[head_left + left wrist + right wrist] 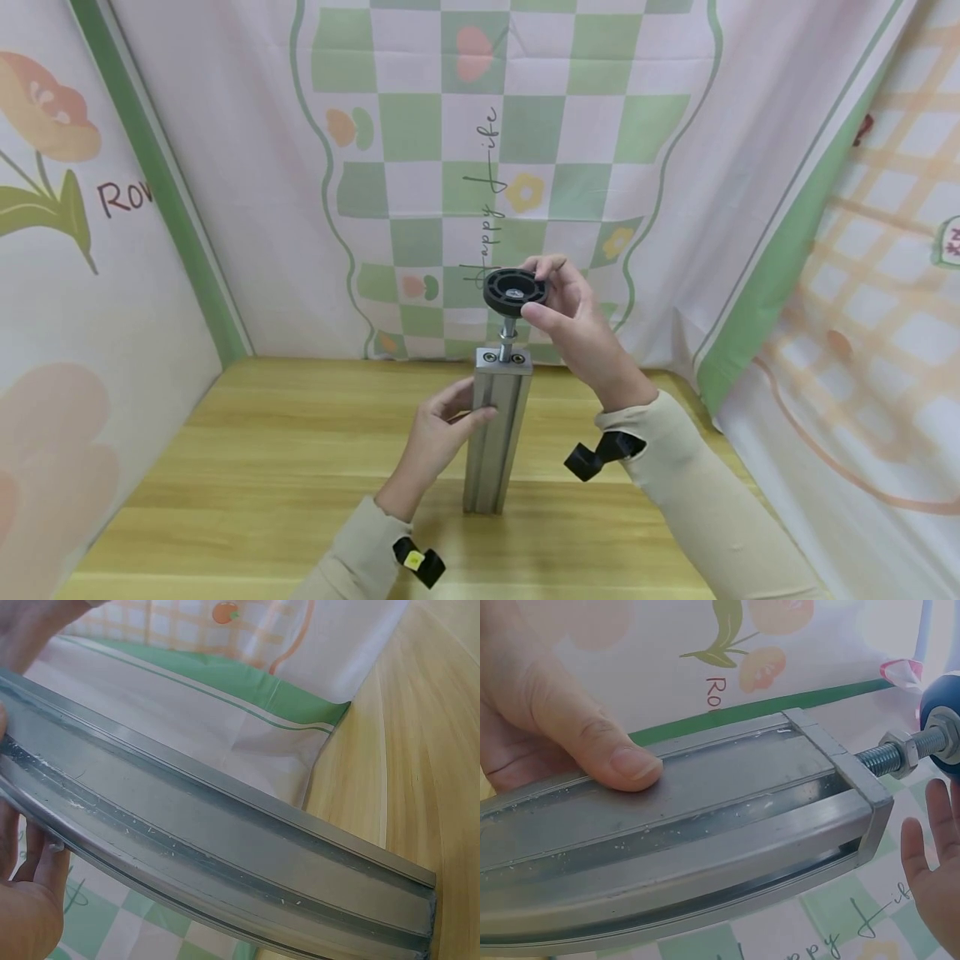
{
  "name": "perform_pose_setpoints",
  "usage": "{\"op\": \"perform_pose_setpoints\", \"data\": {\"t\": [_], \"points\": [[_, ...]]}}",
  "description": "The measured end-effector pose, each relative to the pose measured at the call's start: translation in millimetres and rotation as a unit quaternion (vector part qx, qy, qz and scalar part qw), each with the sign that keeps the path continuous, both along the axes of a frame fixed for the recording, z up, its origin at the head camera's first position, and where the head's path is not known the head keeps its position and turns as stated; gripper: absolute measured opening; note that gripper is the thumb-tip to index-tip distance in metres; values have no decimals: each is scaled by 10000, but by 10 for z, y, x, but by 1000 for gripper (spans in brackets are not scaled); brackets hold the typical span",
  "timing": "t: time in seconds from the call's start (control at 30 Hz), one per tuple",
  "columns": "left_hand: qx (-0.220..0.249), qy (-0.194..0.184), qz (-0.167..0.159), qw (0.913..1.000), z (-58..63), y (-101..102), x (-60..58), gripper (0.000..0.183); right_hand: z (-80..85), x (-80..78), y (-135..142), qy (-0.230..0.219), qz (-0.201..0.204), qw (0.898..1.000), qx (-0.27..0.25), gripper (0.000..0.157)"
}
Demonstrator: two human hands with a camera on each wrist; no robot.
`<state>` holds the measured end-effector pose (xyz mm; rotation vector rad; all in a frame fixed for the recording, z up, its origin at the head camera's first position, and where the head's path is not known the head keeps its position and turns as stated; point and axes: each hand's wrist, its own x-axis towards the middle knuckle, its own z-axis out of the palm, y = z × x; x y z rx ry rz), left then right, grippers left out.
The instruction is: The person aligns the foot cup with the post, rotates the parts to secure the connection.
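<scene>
An aluminium profile (495, 442) stands upright on the wooden table, with a flat end plate (504, 360) on top. From that plate rises a threaded bolt (881, 760) carrying a hex nut (901, 752). The bolt ends in a round black levelling foot (514, 292), its hollow underside facing up. My left hand (442, 429) grips the profile's upper part, thumb on the near face; its fingers (49, 870) curl round the edge in the left wrist view. With thumb and fingers my right hand (573, 312) holds the foot's rim from the right.
The wooden table (300, 450) spreads round the profile's base. A printed curtain (540, 158) hangs behind it, with further cloth walls at the left (112, 333) and right (847, 350). Black wrist mounts (600, 454) sit on both sleeves.
</scene>
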<state>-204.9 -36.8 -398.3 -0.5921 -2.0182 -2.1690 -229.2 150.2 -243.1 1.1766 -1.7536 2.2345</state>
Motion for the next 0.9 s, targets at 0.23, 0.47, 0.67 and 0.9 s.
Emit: {"op": "perform_pose_setpoints", "data": {"t": [0.23, 0.47, 0.67, 0.9], "points": [[6, -34, 6, 10000, 4, 3, 2, 44, 3, -37, 3, 360, -35, 9986, 379, 57], [0, -102, 33, 9999, 7, 4, 5, 46, 26, -71, -8, 404, 777, 9947, 534, 57], [-14, -87, 24, 10000, 6, 7, 2, 46, 32, -69, -4, 270, 1120, 9926, 382, 54], [-55, -76, 31, 10000, 16, 5, 5, 45, 40, -70, 5, 211, 1127, 9928, 344, 49]]}}
